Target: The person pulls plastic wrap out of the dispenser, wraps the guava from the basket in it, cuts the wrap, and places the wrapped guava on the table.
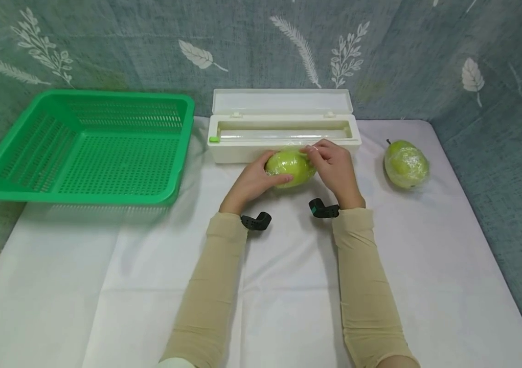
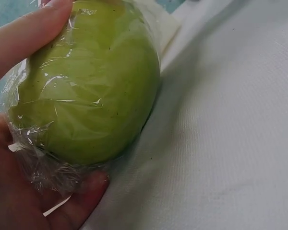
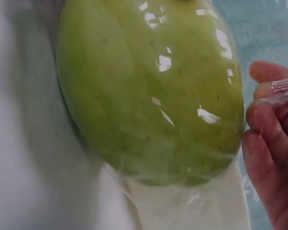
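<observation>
A green pear (image 1: 288, 164) lies on its side in front of the white cling film dispenser (image 1: 284, 149), with clear film over its skin. My left hand (image 1: 252, 180) grips the pear from the left, thumb on the near side. In the left wrist view, crumpled film (image 2: 53, 167) gathers at the end of the pear near my palm. At the pear's right end, my right hand (image 1: 334, 164) pinches a gathered bit of film (image 3: 284, 91) between thumb and fingers. The film stretches over the pear's glossy surface in the right wrist view.
A second wrapped pear (image 1: 406, 164) with a dark stem sits to the right. On the left stands a green plastic basket (image 1: 175, 191) with slotted sides. The dispenser's lid (image 1: 282, 101) is raised, showing the film roll inside. A patterned cloth wall (image 1: 251, 46) borders the white-covered table.
</observation>
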Available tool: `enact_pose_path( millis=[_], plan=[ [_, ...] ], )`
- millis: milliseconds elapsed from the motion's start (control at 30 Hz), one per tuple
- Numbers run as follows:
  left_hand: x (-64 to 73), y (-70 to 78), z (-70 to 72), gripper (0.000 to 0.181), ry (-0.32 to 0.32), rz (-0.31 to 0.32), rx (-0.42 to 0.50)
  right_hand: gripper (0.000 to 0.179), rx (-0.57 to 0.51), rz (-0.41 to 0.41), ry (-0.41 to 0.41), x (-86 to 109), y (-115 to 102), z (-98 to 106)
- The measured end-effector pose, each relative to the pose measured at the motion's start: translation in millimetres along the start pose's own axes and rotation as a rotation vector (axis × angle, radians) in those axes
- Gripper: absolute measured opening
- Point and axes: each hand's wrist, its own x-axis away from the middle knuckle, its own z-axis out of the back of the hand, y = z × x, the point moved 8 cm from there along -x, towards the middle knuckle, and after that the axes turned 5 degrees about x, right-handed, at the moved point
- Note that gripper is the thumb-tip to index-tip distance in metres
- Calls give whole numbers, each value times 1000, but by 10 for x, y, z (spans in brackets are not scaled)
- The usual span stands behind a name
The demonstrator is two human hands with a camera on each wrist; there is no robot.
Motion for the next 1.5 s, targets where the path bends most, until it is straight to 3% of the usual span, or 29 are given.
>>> enact_pose_path(
  millis=[167,400,533,833,1033,1267,1500],
  plan=[
    [-3,-4,-4,82,1,7,14,30,129,66,-20,16,-127,-26],
    [-15,-7,-2,75,-5,4,69,36,265,298,0,63,-465,-50],
    [-10,-18,2,74,-13,6,96,34,339,356,-9,84,-553,-103],
    [-1,-24,-22,78,-26,10,110,25,293,368,-30,95,-522,-178],
    [-4,3,5,76,-10,3,74,23,256,392,-76,86,-531,-218],
    [-10,-5,-5,83,-11,27,56,19,212,345,-129,66,-459,-235],
    [-19,6,-37,77,-18,6,76,18,107,257,-143,41,-344,-195]
  ],
)
